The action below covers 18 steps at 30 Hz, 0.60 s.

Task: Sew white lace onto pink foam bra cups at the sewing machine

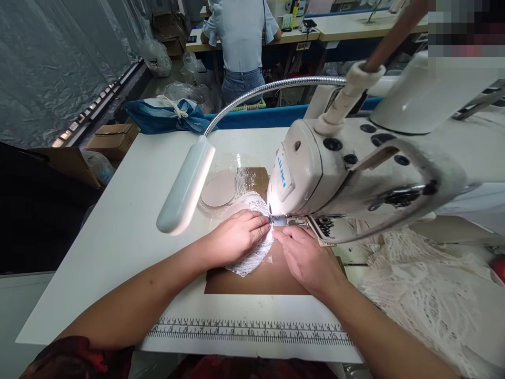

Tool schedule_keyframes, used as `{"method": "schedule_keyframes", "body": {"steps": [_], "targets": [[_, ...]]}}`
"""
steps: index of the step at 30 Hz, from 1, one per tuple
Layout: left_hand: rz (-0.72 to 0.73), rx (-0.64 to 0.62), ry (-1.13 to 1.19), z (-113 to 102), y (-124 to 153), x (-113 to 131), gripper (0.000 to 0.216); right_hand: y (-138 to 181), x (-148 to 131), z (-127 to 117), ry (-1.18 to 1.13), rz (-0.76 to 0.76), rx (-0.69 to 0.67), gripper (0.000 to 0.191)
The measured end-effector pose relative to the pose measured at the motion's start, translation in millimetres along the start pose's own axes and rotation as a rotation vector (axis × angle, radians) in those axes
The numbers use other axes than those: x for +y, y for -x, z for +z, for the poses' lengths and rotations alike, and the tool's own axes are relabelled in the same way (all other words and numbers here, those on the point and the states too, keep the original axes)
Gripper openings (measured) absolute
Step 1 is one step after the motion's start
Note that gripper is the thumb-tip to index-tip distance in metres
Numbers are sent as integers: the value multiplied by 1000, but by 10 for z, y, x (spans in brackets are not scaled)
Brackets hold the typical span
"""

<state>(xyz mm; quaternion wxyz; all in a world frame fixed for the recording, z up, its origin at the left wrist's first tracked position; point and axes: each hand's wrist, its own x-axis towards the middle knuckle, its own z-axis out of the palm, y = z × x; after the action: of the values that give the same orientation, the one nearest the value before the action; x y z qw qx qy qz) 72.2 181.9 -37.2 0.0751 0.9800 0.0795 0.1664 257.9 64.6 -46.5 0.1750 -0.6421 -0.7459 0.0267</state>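
- We judge the curved white lace piece [256,258] light, soft, snag-prone; best steadied flat near its edge.
- Its patterned openwork lies over a flat brown sheet [252,286], bulky white sewing machine [303,158] at two o'clock.
- Our left hand [240,237] rests flat, unclenched, on it; our right hand [305,257] meets its three o'clock edge, pinching or not we cannot tell.

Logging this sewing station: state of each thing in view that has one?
Left hand: flat, pressing on lace piece
Right hand: fingers by lace piece's edge
Lace piece: spread out, edge near needle area
Sewing machine: running or stopped, can't tell
Lamp: looks lit
Brown sheet: lying flat
Blue bundle: tied
Lace pile: heaped, crumpled
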Motion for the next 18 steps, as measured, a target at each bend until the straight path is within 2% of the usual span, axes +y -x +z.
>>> {"method": "schedule_keyframes", "body": {"steps": [6,14,18], "targets": [[-13,5,-26,-21,-26,-24,31,-48,-19,-14,65,-25,4,41],[-76,-34,-34,-44,33,-39,30,-53,-16,-40,40,-5,-41,44],[-14,-81,-34,-55,78,-62,33,-13,-18,-58,-2,-103,-10,42]]}}
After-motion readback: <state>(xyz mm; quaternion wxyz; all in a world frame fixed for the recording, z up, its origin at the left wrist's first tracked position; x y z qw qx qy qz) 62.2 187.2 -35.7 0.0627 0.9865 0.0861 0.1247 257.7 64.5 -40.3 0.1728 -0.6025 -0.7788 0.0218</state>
